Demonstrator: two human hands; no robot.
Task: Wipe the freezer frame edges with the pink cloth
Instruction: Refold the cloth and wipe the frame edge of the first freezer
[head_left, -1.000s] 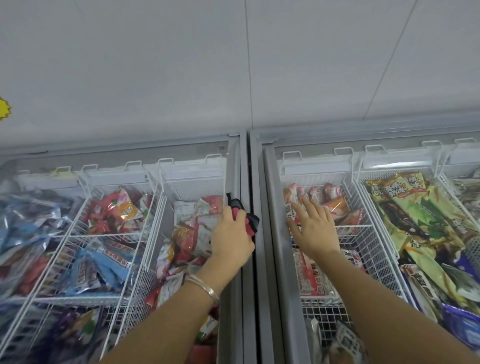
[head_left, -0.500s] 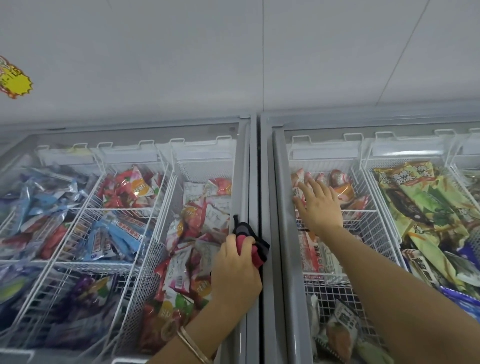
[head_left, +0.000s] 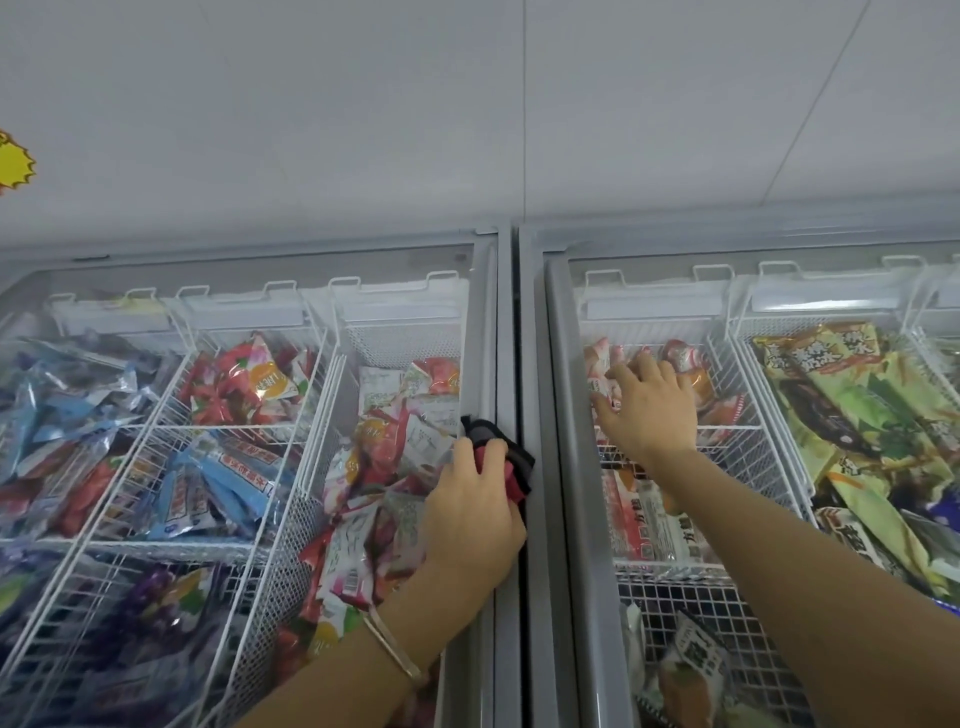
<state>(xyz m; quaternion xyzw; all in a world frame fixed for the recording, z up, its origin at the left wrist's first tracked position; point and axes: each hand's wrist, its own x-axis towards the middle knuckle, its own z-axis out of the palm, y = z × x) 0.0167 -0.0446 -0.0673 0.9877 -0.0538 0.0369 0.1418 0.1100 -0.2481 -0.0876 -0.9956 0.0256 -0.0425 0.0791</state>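
Between the two chest freezers, where the grey frame edge (head_left: 503, 364) of the left unit runs beside the neighbouring cabinet, the pink cloth (head_left: 511, 475) is pressed down by the left hand (head_left: 470, 519). The cloth is bunched rather than spread; a dark fold shows at its far side and the pink part is gripped under the curled fingers (head_left: 491, 452), so that pressure can be put on the narrow rail and not on the glass. The left hand is thus closed around the cloth, with the palm lying over the frame and the wrist, on which a thin bracelet (head_left: 395, 652) is worn, kept low over the left freezer.

The right hand (head_left: 647, 410) is laid flat and open, fingers spread, over the packets (head_left: 680, 358) in the far wire basket (head_left: 727, 447) of the right freezer; nothing is held by it. It is probably placed there as a brace while the reach is made, though whether it rests on a glass lid or on the goods themselves cannot be told.

Much of the rail, toward the wall (head_left: 519, 130) and toward the body, is judged to remain for wiping.
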